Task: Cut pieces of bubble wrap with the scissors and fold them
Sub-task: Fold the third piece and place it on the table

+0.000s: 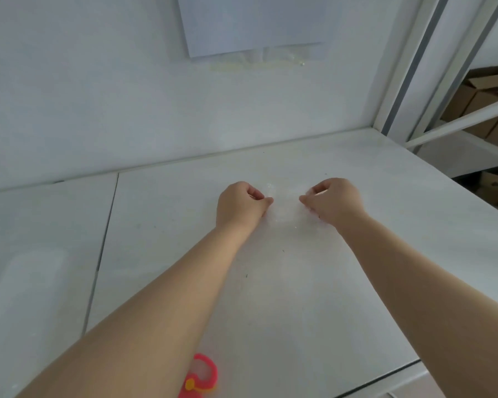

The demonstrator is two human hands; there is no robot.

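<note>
A small clear piece of bubble wrap (285,208) lies on the white table (314,297), hard to tell from the surface. My left hand (239,206) pinches its left edge with curled fingers. My right hand (334,201) pinches its right edge the same way. Both forearms reach out over the table. The scissors (203,376), with pink-red handles and an orange pivot, lie at the near edge beside my left forearm, which partly hides them.
A pale translucent sheet or roll (26,288) rests on the table at the near left. A white paper (256,21) hangs on the wall behind. White shelf posts (408,81) and cardboard boxes (477,101) stand at the right.
</note>
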